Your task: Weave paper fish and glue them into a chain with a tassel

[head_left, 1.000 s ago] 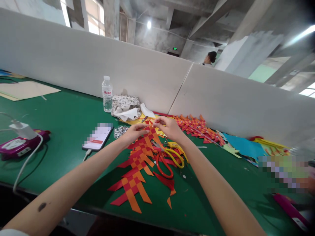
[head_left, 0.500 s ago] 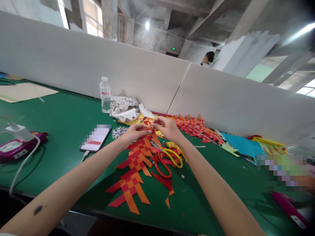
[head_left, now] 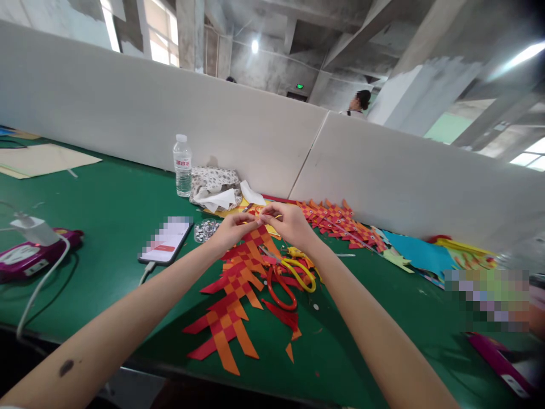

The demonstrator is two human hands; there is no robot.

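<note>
My left hand and my right hand meet fingertip to fingertip, both pinched closed. What sits between the fingers is too small and covered to make out. Directly below them lies a row of woven red and orange paper strips, overlapping, with pointed tails toward me. Scissors with one yellow and one red handle rest on the table just right of the woven pieces. By my left wrist is a clear container of googly eyes.
More woven paper fish lie along the white partition. A water bottle, patterned cloth pouch, charging phone and purple power strip stand on the left. Blue paper is to the right; paper scraps lie nearer.
My fingertips have drawn together, the right hand shifting slightly left and the left thumb tilting up. The woven pieces and scissors stay where they were.
</note>
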